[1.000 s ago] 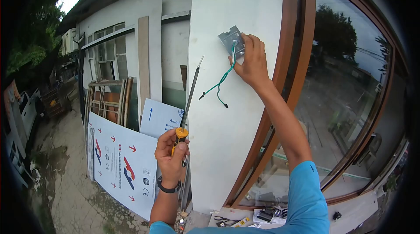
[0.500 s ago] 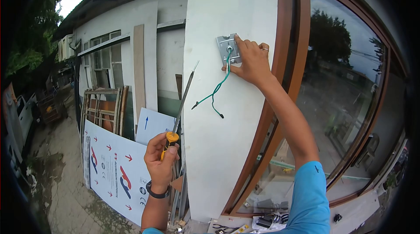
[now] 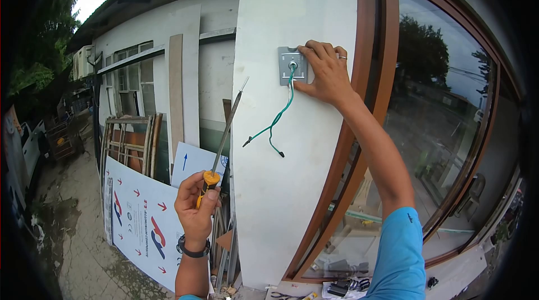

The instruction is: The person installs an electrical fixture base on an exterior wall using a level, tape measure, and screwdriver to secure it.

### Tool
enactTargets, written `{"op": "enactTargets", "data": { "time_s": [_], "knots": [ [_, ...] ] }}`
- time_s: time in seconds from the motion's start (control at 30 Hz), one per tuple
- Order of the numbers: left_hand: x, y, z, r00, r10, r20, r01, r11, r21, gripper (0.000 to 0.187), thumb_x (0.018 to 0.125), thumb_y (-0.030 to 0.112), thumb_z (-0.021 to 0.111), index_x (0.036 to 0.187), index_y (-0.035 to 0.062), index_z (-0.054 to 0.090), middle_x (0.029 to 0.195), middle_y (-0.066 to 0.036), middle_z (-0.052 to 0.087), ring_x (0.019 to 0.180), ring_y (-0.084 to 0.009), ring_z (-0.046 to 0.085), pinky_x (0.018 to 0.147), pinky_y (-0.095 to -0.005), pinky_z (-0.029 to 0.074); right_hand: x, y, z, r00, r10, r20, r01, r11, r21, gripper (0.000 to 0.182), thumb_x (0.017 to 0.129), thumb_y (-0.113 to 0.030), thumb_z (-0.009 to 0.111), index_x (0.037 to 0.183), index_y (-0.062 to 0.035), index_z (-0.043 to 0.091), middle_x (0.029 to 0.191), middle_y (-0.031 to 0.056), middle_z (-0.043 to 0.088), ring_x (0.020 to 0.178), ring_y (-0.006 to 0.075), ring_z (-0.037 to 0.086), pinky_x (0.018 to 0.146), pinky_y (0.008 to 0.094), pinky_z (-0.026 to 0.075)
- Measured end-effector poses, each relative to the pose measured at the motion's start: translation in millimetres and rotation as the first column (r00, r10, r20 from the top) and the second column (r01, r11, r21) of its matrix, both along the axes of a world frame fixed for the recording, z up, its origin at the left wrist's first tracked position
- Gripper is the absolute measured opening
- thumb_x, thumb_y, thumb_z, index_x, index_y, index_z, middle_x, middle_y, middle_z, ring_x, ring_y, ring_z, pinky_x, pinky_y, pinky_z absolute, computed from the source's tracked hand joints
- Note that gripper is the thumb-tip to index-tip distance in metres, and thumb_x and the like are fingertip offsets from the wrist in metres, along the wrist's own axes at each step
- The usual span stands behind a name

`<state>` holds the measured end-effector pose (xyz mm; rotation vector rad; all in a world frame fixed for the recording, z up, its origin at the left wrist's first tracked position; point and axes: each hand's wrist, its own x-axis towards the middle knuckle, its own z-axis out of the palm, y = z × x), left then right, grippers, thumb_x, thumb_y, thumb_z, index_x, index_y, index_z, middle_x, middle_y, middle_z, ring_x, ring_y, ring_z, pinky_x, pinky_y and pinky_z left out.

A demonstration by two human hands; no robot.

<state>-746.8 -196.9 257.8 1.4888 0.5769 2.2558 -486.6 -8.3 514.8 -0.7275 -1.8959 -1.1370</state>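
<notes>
My left hand (image 3: pixel 193 204) is closed around the yellow-and-black handle of a screwdriver (image 3: pixel 210 178). Its long shaft points up toward the wall, and something small and thin, perhaps a screw, shows at the tip. Higher up, my right hand (image 3: pixel 330 72) presses a grey metal mounting plate (image 3: pixel 284 77) flat to the white wall, fingers on its upper right edge and thumb at its lower edge. Green wires (image 3: pixel 283 110) come out through the plate's middle and hang down, splitting into two dark-tipped ends. The screwdriver tip is apart from the plate, below and left.
A brown-framed glass window (image 3: pixel 438 98) stands right of the white wall panel (image 3: pixel 269 204). At left lean printed composite boards (image 3: pixel 135 210) and a wooden frame (image 3: pixel 154 148). Pliers (image 3: pixel 283 295) and other tools lie at the wall's foot.
The plate has turned from tilted to nearly upright under my right hand. My left hand and the screwdriver have shifted slightly left and down in view.
</notes>
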Motion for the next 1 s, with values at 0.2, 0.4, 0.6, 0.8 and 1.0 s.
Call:
{"op": "enactTargets", "data": {
  "time_s": [0.2,0.4,0.6,0.8,1.0],
  "knots": [
    [-9.5,-0.2,5.5,0.998,0.047,-0.051,-0.047,0.999,0.004,0.038,0.095,0.006,0.066,0.130,-0.0007,0.055,0.108,-0.013,0.069,0.088,-0.0111,0.066,0.064,-0.0213,0.055,-5.3,3.6,1.4,0.999,-0.010,-0.049,0.011,1.000,0.021,0.090,0.060,-0.056,0.088,0.137,-0.0171,0.059,0.130,0.0059,0.053,0.129,0.0232,0.043,0.111,0.0453,0.023],
    [-14.9,2.2,5.7,0.996,0.071,-0.062,-0.070,0.998,0.008,0.038,0.095,0.008,0.067,0.130,-0.0006,0.055,0.108,-0.013,0.069,0.089,-0.0113,0.066,0.064,-0.0213,0.055,-3.1,8.2,0.3,0.998,0.020,-0.067,-0.017,0.999,0.038,0.092,0.059,-0.059,0.089,0.135,-0.0175,0.061,0.129,0.0053,0.053,0.127,0.0226,0.042,0.110,0.0433,0.022],
    [-14.5,2.7,9.7,0.993,0.083,-0.089,-0.082,0.997,0.014,0.037,0.095,0.008,0.067,0.129,-0.0008,0.056,0.107,-0.012,0.069,0.087,-0.0107,0.066,0.064,-0.0210,0.055,-1.0,9.5,0.6,0.992,0.107,-0.073,-0.102,0.993,0.066,0.085,0.058,-0.044,0.090,0.132,-0.0163,0.061,0.127,0.0041,0.054,0.122,0.0217,0.045,0.104,0.0462,0.027],
    [-8.8,11.0,11.7,0.988,0.140,-0.060,-0.138,0.989,0.047,0.037,0.094,0.014,0.068,0.127,0.0032,0.057,0.094,-0.008,0.069,0.063,-0.0058,0.059,0.049,-0.0169,0.044,-1.5,6.9,2.3,0.996,0.061,-0.070,-0.061,0.998,0.008,0.089,0.060,-0.050,0.090,0.137,-0.0176,0.060,0.131,0.0061,0.053,0.127,0.0229,0.043,0.109,0.0431,0.024],
    [-9.9,7.4,13.0,0.984,0.160,-0.083,-0.156,0.986,0.056,0.037,0.094,0.015,0.068,0.128,0.0026,0.057,0.095,-0.009,0.069,0.064,-0.0055,0.059,0.050,-0.0172,0.044,-2.8,3.9,1.1,0.997,0.039,-0.070,-0.039,0.999,0.003,0.087,0.061,-0.046,0.089,0.138,-0.0176,0.060,0.132,0.0067,0.053,0.128,0.0236,0.042,0.110,0.0435,0.023]
  ]
}}
